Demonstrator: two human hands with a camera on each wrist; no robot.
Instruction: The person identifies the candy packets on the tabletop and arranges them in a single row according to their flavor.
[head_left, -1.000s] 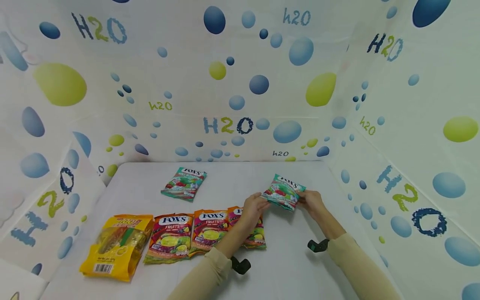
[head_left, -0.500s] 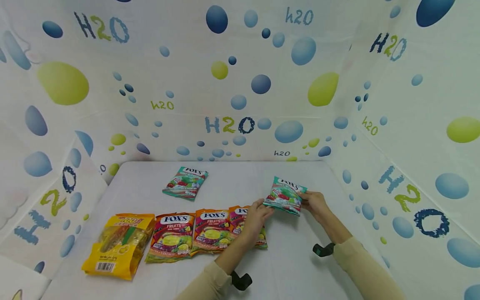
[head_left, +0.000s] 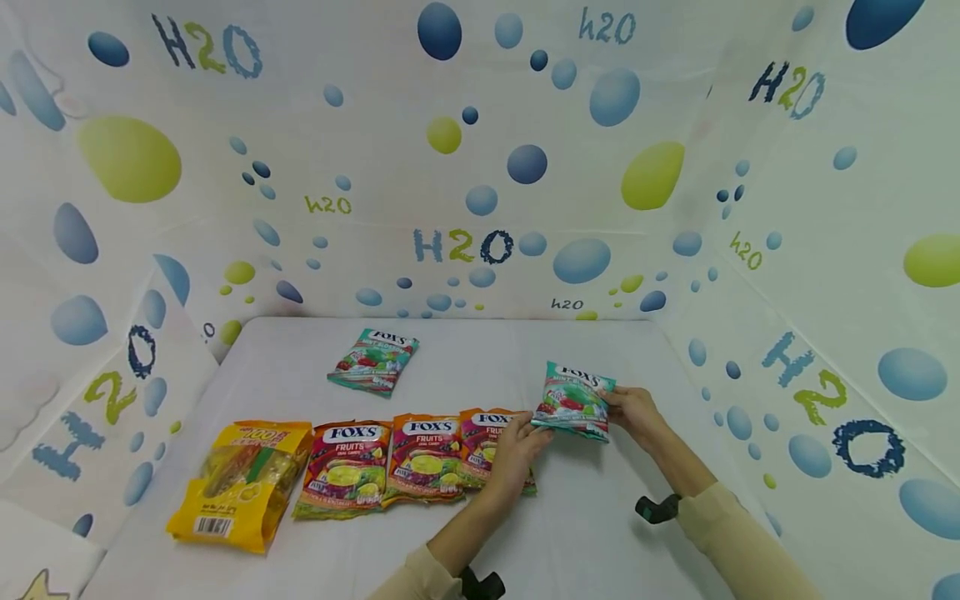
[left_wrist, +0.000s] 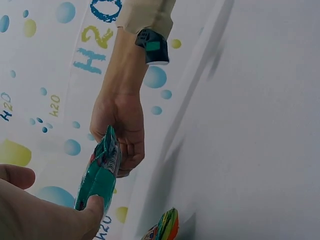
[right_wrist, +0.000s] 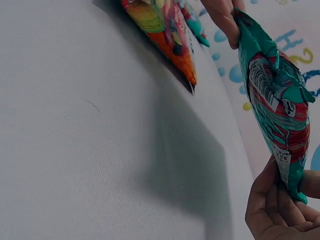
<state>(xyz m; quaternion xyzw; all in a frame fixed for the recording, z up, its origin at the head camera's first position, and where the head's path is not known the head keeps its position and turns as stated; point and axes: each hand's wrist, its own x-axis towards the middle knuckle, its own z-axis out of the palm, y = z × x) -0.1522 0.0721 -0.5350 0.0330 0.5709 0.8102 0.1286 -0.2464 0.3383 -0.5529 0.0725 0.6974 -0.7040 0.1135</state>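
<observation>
A green Fox's candy bag (head_left: 574, 403) is held up off the white table between both hands, its front towards the head camera. My left hand (head_left: 517, 458) pinches its lower left corner. At its right edge, my right hand (head_left: 637, 415) grips the bag with thumb and fingers. The right wrist view shows the barcoded back of the candy bag (right_wrist: 280, 110), with the right hand's fingers (right_wrist: 275, 205) curled at one end. Just left of my left forearm lies an orange-red Fox's fruit candy bag (head_left: 477, 446), partly covered by that hand.
Two more orange-red candy bags (head_left: 345, 475) lie in a row with it. A large yellow bag (head_left: 240, 487) lies at the row's left end. Farther back on the white table (head_left: 480, 350) is another green candy bag (head_left: 375, 362). Bubble-printed sheeting (head_left: 360, 150) walls the back and sides.
Both hands have brought the green candy bag a little nearer to me and turned it straighter, so its print is less slanted. The other bags have stayed in place.
</observation>
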